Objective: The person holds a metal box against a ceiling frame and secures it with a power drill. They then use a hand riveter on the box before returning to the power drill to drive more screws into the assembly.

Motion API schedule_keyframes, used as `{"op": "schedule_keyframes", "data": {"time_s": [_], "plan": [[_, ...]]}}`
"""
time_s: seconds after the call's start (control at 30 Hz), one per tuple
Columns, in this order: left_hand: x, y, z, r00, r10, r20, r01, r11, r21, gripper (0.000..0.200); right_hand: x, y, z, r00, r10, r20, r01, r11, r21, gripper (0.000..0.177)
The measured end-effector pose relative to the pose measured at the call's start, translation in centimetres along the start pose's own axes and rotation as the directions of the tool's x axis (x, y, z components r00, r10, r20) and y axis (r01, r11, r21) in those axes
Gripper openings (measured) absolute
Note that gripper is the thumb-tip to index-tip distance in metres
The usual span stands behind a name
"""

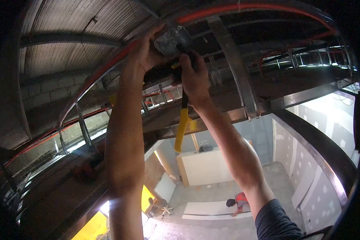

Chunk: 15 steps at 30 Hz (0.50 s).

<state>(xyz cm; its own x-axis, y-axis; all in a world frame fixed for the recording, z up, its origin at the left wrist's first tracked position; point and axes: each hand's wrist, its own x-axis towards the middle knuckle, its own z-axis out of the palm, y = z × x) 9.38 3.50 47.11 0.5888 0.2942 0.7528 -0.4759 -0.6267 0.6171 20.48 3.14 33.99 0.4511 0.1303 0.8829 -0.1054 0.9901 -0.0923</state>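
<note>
Overhead, a grey metal electrical box (168,41) sits beside a red conduit (212,15). My left hand (149,56) is raised to the box's left side, its fingers closed around the edge. My right hand (195,78) is closed around a tool with a black and yellow handle (182,130). The yellow end hangs below my fist. The tool's dark upper end reaches the lower right of the box, in shadow, so its exact kind and contact there are hidden.
A metal strut (234,60) hangs right of my hands, and a metal beam (300,96) crosses below. Far down on the floor, a person in a red top (241,199) bends over a white panel (200,208). An office chair (164,207) and grey wallboards (324,160) stand below.
</note>
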Motion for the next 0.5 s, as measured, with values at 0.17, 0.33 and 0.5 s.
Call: {"op": "schedule_keyframes", "data": {"time_s": [0.17, 0.33, 0.5], "plan": [[-1.0, 1.1, 0.2, 0.995, 0.026, 0.093, -0.027, 1.0, 0.0, 0.05, -1.0, -1.8, 0.2, 0.999, -0.033, 0.019, 0.032, 0.999, 0.029, 0.038], [-1.0, 1.1, -0.1, 0.999, 0.036, 0.036, -0.039, 0.996, 0.08, 0.06, -0.8, -2.1, 0.3, 1.0, -0.014, 0.028, 0.012, 0.998, 0.054, 0.039], [0.3, 1.0, -1.0, 0.994, 0.054, 0.097, -0.059, 0.997, 0.047, 0.057, -0.7, -2.9, 0.7, 1.0, 0.008, 0.018, -0.009, 0.999, 0.031, 0.042]]}}
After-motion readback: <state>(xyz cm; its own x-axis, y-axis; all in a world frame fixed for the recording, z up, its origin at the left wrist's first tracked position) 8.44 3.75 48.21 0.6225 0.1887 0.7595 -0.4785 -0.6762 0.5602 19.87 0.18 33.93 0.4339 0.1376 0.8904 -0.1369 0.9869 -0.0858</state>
